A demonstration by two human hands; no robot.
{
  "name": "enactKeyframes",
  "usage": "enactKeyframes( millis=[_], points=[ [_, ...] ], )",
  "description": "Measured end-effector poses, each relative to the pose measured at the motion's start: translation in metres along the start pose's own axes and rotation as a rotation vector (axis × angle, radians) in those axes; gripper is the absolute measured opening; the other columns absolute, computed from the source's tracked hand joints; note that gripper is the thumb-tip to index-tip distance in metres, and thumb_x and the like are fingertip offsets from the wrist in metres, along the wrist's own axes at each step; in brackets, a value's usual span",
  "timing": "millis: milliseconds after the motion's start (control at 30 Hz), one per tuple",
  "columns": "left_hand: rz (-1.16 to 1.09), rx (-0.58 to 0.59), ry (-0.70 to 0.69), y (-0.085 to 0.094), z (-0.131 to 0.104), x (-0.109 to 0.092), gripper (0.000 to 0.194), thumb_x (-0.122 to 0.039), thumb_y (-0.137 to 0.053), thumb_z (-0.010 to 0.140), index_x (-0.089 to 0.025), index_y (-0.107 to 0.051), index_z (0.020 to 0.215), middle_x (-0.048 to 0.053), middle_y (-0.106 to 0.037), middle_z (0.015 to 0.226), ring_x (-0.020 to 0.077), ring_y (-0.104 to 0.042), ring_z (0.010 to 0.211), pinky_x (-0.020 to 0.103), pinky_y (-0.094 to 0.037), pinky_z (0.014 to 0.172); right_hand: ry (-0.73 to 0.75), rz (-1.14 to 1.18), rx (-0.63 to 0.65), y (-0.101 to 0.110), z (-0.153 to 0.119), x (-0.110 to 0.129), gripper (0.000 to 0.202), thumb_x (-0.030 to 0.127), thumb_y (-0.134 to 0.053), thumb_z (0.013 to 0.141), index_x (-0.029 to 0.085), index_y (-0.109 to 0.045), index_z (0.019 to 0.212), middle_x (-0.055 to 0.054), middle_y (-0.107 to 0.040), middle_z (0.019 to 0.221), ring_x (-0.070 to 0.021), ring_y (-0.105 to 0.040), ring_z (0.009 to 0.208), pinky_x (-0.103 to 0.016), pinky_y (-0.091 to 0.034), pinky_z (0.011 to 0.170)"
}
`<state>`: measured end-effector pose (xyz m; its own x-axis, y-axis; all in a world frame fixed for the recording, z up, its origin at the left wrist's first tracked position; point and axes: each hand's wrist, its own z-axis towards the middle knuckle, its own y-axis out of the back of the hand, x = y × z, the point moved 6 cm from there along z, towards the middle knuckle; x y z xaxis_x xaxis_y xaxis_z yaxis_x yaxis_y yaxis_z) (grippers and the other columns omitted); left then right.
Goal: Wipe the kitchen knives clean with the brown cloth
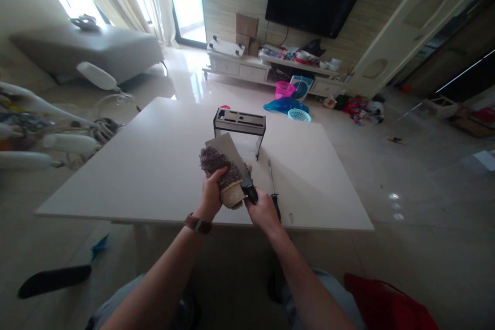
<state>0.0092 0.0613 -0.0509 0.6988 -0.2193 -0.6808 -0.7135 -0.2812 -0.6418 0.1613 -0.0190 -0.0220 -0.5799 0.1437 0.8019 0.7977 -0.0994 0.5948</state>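
Note:
My right hand is closed around the black handle of a broad-bladed cleaver, whose blade points up and to the left over the table. A brown shaggy and beige cloth lies against the blade and covers part of it. My left hand grips the cloth from the left, thumb on top. Just behind the blade stands a knife block with a slotted dark top and clear sides. To the right, a thin sharpening rod or narrow knife with a black handle rests on the table, its handle end near my right hand.
The white table has its front edge close to me. Beyond it on the floor are a teal basket, a blue plastic bag and a pink basket. White chair-like parts stand at the left.

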Motion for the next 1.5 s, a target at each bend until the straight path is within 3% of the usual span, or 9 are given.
enactKeyframes(
  millis=[333, 667, 833, 967, 1100, 1267, 1500],
  points=[
    [0.031, -0.070, 0.046, 0.001, 0.011, 0.026, 0.039, -0.018, -0.082, 0.068, -0.014, -0.072, 0.106, 0.007, -0.079, 0.100, 0.0205, -0.075, 0.082, 0.033, -0.063, 0.082, -0.136, -0.076, 0.036, -0.002, 0.018, -0.004, 0.013, 0.021, -0.062, 0.086, 0.021, -0.073, 0.094, -0.009, -0.078, 0.088, -0.0212, -0.070, 0.080, -0.025, -0.040, 0.067],
    [0.176, -0.017, 0.057, -0.003, -0.028, 0.024, 0.042, -0.018, -0.086, 0.066, -0.012, -0.073, 0.106, 0.009, -0.080, 0.102, 0.0233, -0.077, 0.088, 0.034, -0.063, 0.085, -0.113, -0.043, 0.027, 0.007, -0.001, -0.001, 0.016, 0.020, -0.062, 0.084, 0.020, -0.074, 0.094, -0.012, -0.080, 0.096, -0.0235, -0.073, 0.088, -0.025, -0.041, 0.066],
    [0.243, -0.022, 0.068, 0.018, -0.052, 0.022, 0.047, -0.020, -0.089, 0.063, -0.012, -0.074, 0.107, 0.012, -0.080, 0.104, 0.0246, -0.077, 0.091, 0.034, -0.063, 0.086, -0.103, -0.005, 0.090, -0.003, -0.016, -0.005, 0.015, 0.024, -0.067, 0.082, 0.018, -0.074, 0.094, -0.013, -0.080, 0.095, -0.0236, -0.073, 0.087, -0.025, -0.043, 0.068],
    [0.314, -0.021, 0.065, 0.029, -0.056, 0.019, 0.046, -0.022, -0.091, 0.062, -0.013, -0.074, 0.104, 0.013, -0.079, 0.108, 0.0257, -0.077, 0.094, 0.035, -0.063, 0.087, -0.102, 0.057, 0.133, -0.015, -0.022, -0.010, 0.018, 0.022, -0.067, 0.081, 0.019, -0.076, 0.097, -0.011, -0.080, 0.097, -0.0241, -0.073, 0.092, -0.025, -0.046, 0.071],
    [0.355, -0.005, 0.024, 0.014, -0.043, 0.015, 0.053, -0.024, -0.093, 0.058, -0.013, -0.075, 0.107, 0.014, -0.079, 0.113, 0.0267, -0.076, 0.097, 0.037, -0.061, 0.091, -0.108, 0.095, 0.101, -0.012, -0.012, -0.015, 0.023, 0.019, -0.066, 0.080, 0.018, -0.077, 0.100, -0.009, -0.081, 0.097, -0.0235, -0.073, 0.091, -0.024, -0.047, 0.073],
    [0.358, 0.118, 0.024, -0.017, -0.026, 0.018, 0.060, -0.021, -0.095, 0.052, -0.013, -0.075, 0.108, 0.015, -0.078, 0.113, 0.0284, -0.076, 0.098, 0.041, -0.060, 0.094, -0.101, 0.089, -0.002, 0.002, 0.008, -0.017, 0.021, 0.020, -0.064, 0.081, 0.018, -0.076, 0.099, -0.009, -0.080, 0.095, -0.0238, -0.073, 0.090, -0.025, -0.048, 0.072],
    [0.391, 0.081, 0.016, -0.012, -0.024, 0.007, 0.055, -0.022, -0.094, 0.053, -0.013, -0.077, 0.104, 0.014, -0.079, 0.111, 0.0292, -0.075, 0.097, 0.043, -0.060, 0.094, -0.117, 0.044, 0.025, -0.001, 0.013, -0.006, 0.020, 0.023, -0.064, 0.083, 0.019, -0.075, 0.099, -0.010, -0.080, 0.095, -0.0240, -0.074, 0.089, -0.026, -0.048, 0.072]
  ],
)
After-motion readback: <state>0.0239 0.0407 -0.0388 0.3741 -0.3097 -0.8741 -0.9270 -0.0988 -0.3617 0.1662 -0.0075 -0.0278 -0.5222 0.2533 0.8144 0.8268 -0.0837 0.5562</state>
